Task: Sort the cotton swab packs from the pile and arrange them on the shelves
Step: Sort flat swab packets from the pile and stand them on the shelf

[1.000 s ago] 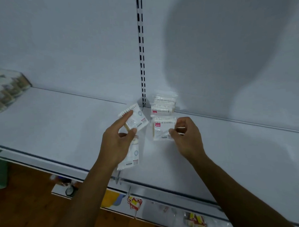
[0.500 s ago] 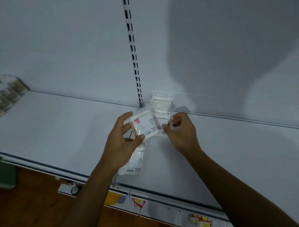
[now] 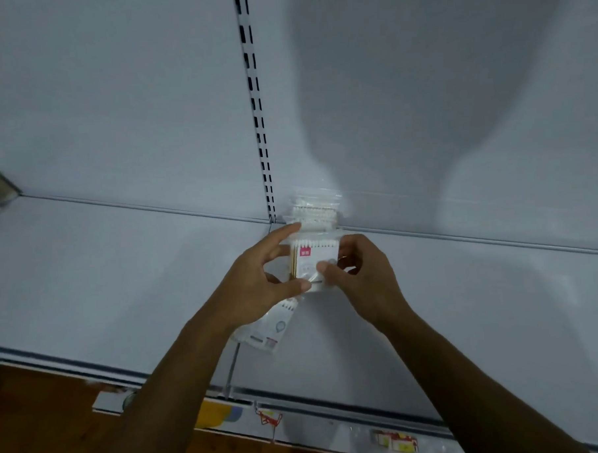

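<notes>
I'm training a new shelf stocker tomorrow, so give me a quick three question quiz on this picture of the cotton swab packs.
1. True or false: both hands hold the pack with the pink label.
2. Where do the packs already placed stand?
A. at the shelf's front edge
B. against the back panel, beside the slotted upright
C. on the floor
3. Fill in: the spare packs hang beneath the ____ hand.

Key
1. True: left hand and right hand both pinch it.
2. B
3. left
</notes>
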